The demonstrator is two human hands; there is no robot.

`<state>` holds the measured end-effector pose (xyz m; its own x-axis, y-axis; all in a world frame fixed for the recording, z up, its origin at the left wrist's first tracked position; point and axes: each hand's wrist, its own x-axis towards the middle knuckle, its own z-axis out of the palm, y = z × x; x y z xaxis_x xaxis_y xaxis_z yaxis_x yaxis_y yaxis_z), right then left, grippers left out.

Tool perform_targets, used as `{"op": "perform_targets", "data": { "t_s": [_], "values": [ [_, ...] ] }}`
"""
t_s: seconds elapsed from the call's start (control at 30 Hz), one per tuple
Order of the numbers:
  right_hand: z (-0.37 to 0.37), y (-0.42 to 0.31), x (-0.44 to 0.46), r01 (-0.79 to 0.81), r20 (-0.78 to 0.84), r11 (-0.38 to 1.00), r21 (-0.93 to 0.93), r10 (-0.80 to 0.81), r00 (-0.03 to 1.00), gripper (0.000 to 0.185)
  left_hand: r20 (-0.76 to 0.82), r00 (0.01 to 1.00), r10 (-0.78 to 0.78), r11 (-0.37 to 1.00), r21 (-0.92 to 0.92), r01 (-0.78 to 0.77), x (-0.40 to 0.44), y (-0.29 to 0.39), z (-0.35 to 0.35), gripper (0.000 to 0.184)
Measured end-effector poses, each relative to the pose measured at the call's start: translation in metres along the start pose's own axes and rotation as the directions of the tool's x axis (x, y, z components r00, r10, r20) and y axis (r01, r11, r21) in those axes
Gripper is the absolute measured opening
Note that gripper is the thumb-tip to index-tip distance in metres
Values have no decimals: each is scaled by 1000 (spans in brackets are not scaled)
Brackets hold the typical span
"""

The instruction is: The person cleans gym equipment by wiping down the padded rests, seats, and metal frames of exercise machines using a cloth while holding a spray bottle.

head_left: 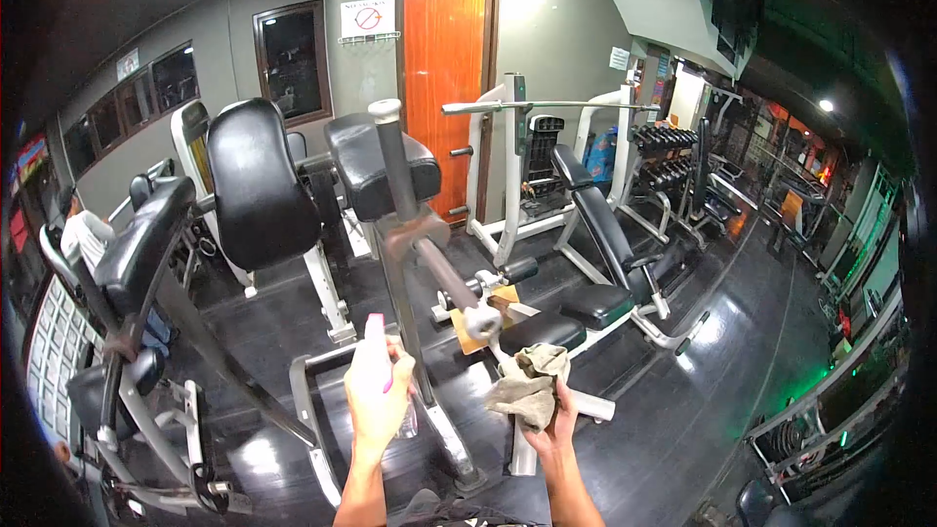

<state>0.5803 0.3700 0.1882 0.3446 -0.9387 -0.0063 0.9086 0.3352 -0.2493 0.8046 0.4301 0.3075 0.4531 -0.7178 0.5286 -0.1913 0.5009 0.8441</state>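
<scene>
My left hand [379, 392] is closed around a spray bottle [376, 334] with a white and pink top, and part of its clear body shows below the fingers. A crumpled grey-green cloth [532, 385] is in my right hand [558, 425], which holds it from below and the right. The cloth is beside the rounded metal end [482, 322] of a machine's lever arm, and whether they touch is hard to tell. Just beyond my left hand stands the machine's dark upright post [405, 263].
Black padded machines [262, 185] stand at the left, where a person in a light top [88, 234] is partly visible. A bench [595, 224] and barbell rack [508, 166] are ahead. Dumbbells [669, 156] sit farther right, and an orange door [444, 78] is behind.
</scene>
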Motion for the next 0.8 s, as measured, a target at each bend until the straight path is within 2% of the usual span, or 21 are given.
{"op": "perform_targets", "data": {
  "t_s": [0.03, 0.07, 0.13, 0.17, 0.2, 0.27, 0.33, 0.37, 0.4, 0.47, 0.53, 0.57, 0.6, 0.63, 0.67, 0.7, 0.73, 0.77, 0.8],
  "values": [
    [3, 7, 5, 26, -29, 1000, -12, -26, 999, 50, 4, 1000, 1, 1000, 18, -1, 12, -1, -5, 32],
    [-5, 12, 13, 47, -90, 990, -131, -59, 994, 51, 12, 1000, -1, 1000, 13, 1, 24, -6, -13, 32],
    [8, 25, 25, 128, -143, 990, -67, -136, 980, 52, 176, 982, -62, 998, 43, 55, 46, -12, -24, 51],
    [16, 29, 30, 183, -163, 980, -76, -193, 968, 54, 168, 984, -66, 998, 30, 62, 54, -11, -24, 37],
    [24, 31, 35, 232, -101, 967, -109, -243, 965, 57, 177, 981, -77, 997, 30, 72, 61, -13, -24, 37],
    [37, 30, 46, 256, -46, 956, -142, -264, 963, 56, 199, 976, -91, 996, 3, 92, 72, -17, -26, 16],
    [61, 34, 59, 341, -19, 882, -326, -366, 930, 53, 226, 971, -76, 992, -78, 96, 78, -20, -29, 18],
    [57, 31, 68, 311, 31, 897, -313, -318, 948, 51, 215, 973, -83, 987, -119, 110, 78, -23, -30, 20],
    [76, 37, 76, 455, 41, 805, -382, -477, 878, 50, 204, 975, -87, 979, -163, 121, 80, -25, -32, 21],
    [79, 22, 97, 467, 106, 776, -424, -470, 876, 50, 242, 970, -35, 984, -161, 76, 76, -32, -39, 24],
    [103, 13, 117, 591, 131, 544, -595, -660, 740, 53, 277, 961, 17, 987, -157, 27, 70, -37, -45, 28],
    [111, 2, 128, 609, 223, 355, -709, -707, 671, 54, 315, 948, 35, 989, -145, 12, 68, -39, -48, 30],
    [138, -2, 130, 534, 290, 153, -831, -701, 652, 51, 356, 933, 52, 991, -132, -5, 66, -40, -52, 31],
    [157, -1, 148, 742, 524, 95, -663, -649, 551, 37, 379, 924, 47, 992, -127, 2, 65, -41, -56, 34],
    [190, 3, 151, 765, 757, -270, -585, -520, 395, 34, 386, 921, 50, 992, -125, -1, 64, -40, -59, 34],
    [205, 6, 167, 805, 863, -380, -455, -411, 294, 41, 397, 915, 67, 987, -160, -3, 64, -38, -61, 36],
    [232, 9, 172, 738, 970, -630, -242, -170, 173, 57, 405, 910, 87, 980, -197, -6, 64, -37, -61, 38],
    [251, 12, 181, 683, 986, -730, 14, 124, 113, 60, 343, 933, 112, 974, -225, -34, 64, -39, -60, 29],
    [268, 17, 187, 645, 916, -742, 183, 366, 162, 54, 341, 933, 118, 973, -226, -41, 65, -40, -60, 29]
  ]
}}
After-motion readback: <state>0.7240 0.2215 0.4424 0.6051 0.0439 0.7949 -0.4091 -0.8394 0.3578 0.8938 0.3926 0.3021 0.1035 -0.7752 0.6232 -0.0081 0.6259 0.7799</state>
